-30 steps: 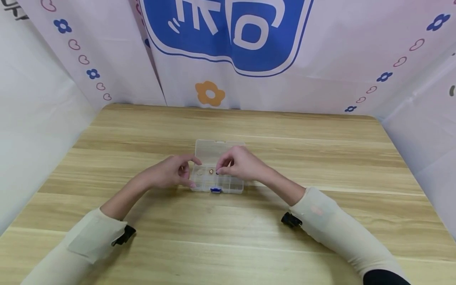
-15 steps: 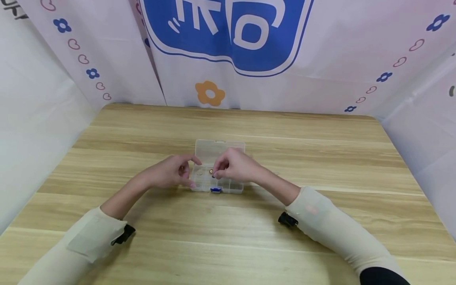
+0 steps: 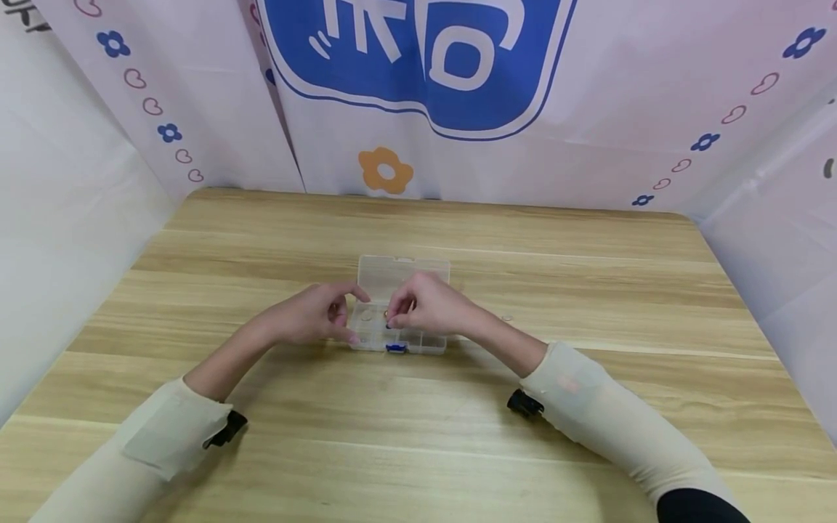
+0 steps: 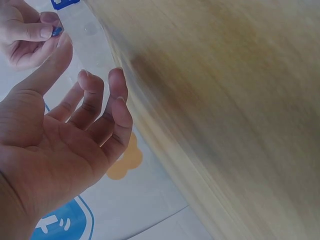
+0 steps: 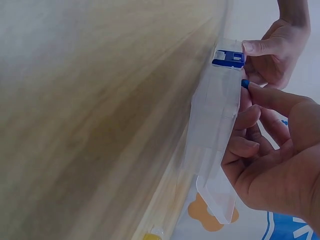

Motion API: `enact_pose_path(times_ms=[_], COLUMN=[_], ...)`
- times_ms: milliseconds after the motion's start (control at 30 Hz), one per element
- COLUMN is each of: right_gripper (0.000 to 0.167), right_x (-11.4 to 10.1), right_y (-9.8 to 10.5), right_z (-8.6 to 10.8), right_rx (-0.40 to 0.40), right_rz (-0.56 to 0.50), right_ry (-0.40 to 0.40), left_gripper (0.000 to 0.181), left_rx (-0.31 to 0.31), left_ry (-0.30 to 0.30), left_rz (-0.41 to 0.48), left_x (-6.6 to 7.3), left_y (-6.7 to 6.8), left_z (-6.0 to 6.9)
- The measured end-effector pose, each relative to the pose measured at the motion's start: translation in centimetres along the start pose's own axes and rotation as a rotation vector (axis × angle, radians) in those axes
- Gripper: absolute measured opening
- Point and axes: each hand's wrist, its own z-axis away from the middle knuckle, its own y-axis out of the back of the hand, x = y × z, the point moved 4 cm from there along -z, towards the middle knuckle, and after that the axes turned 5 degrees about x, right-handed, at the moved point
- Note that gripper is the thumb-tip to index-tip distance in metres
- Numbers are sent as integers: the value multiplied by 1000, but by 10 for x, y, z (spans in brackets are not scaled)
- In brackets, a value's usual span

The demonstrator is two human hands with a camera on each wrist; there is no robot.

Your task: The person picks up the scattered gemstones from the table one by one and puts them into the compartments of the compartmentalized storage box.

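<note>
A clear plastic compartment box (image 3: 434,343) stands on the table with its lid (image 3: 379,272) raised at the back and a blue latch (image 3: 395,349) on its front. My left hand (image 3: 307,314) holds the box's left end, index finger at the hinge side and thumb at the near corner. Over the middle compartments, my right hand (image 3: 428,305) pinches a small blue bead-like piece (image 4: 57,31) between thumb and forefinger. Just left of those fingertips lies a small gold-coloured piece (image 3: 386,314), partly hidden. A round clear piece (image 3: 367,316) shows in the back left compartment.
The wooden table (image 3: 418,428) runs back to a white printed cloth (image 3: 556,167). A tiny pale item (image 3: 506,318) lies on the wood beyond the right wrist. A yellow object (image 5: 152,236) shows at the bottom edge of the right wrist view.
The right hand has shifted a little left across the box with the blue piece, now partly covering the gold-coloured one. The left hand has stayed put.
</note>
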Motion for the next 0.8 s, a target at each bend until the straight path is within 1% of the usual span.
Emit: enact_pose_path(times_ms=[300, 467, 633, 800], right_gripper=[4, 4, 5, 5], right_x=[0, 1, 4, 10], right_y=[0, 4, 11, 23], right_z=[0, 3, 9, 18], right_rx=[0, 4, 17, 52], right_rz=[13, -1, -10, -15], right_ry=[9, -21, -44, -75], left_gripper=[56, 56, 56, 56], left_rx=[1, 1, 0, -1], left_ry=[-6, -13, -14, -13], left_rz=[14, 18, 23, 22], left_x=[1, 0, 1, 3], left_y=[1, 0, 1, 0], left_z=[1, 0, 0, 1])
